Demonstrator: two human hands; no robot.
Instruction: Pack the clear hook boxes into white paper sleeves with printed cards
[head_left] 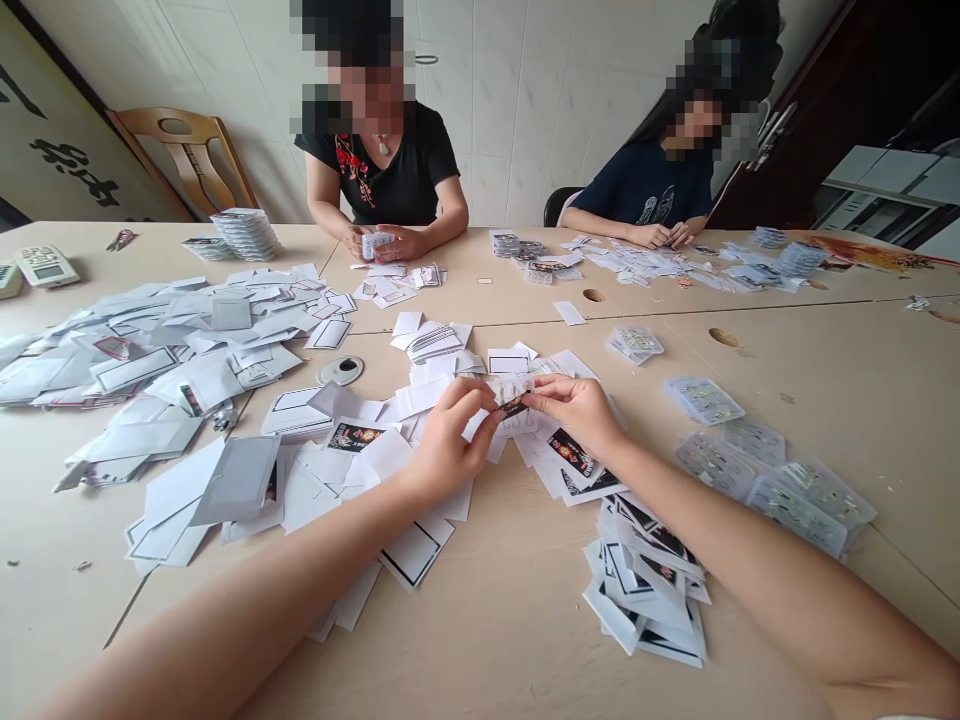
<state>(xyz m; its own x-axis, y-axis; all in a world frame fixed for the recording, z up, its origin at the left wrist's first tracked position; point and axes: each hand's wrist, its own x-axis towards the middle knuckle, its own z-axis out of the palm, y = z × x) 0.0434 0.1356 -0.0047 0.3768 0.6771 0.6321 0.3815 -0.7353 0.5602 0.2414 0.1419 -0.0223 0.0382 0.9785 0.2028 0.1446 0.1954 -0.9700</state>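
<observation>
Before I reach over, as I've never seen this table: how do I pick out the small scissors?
Find the big pale table and look near its far edge, on the left. Between the calculator and the tall stack of flat packs lie the small scissors. Their reddish handles set them apart from those pale neighbours.

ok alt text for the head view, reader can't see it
A bare left hand and right hand hold a small clear plastic packet with black printing above a pale beige table strewn with flat white paper pieces. Across it sit a person in black and another in navy; flat clear plastic boxes lie at right.
</observation>
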